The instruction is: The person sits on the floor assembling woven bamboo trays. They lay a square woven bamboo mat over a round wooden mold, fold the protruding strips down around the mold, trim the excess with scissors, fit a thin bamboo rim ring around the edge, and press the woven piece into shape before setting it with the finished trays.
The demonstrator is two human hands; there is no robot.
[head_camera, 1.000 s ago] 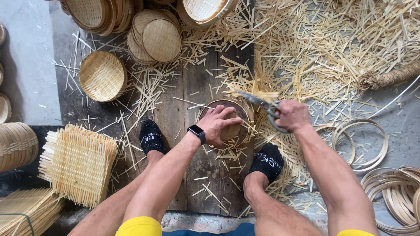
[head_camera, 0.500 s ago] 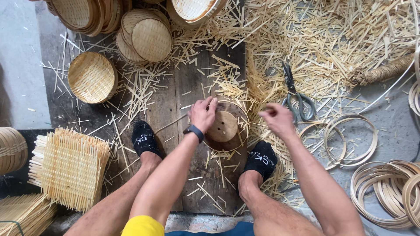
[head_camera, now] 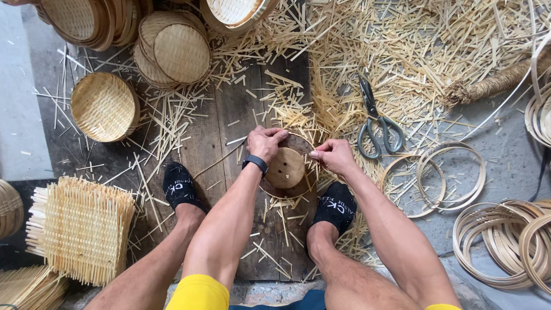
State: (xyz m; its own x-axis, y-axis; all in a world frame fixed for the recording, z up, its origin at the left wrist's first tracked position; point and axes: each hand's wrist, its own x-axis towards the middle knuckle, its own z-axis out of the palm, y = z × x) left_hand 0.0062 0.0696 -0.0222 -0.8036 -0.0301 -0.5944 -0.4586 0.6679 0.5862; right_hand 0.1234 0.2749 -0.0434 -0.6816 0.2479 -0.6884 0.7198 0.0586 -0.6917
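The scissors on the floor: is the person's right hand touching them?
Apart. The head view shows the scissors lying on the bamboo splinters with bare floor and scraps between them and the right hand, which is pinched beside the round wooden block.

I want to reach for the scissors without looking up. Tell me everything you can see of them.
The grey metal scissors with looped grey handles lie flat on the grey floor, untouched, beyond the right hand. The blades look closed and point away from the person; the two handle loops face them. The blades rest on the scattered pale bamboo offcuts, and the handles lie just above the thin bamboo hoops.
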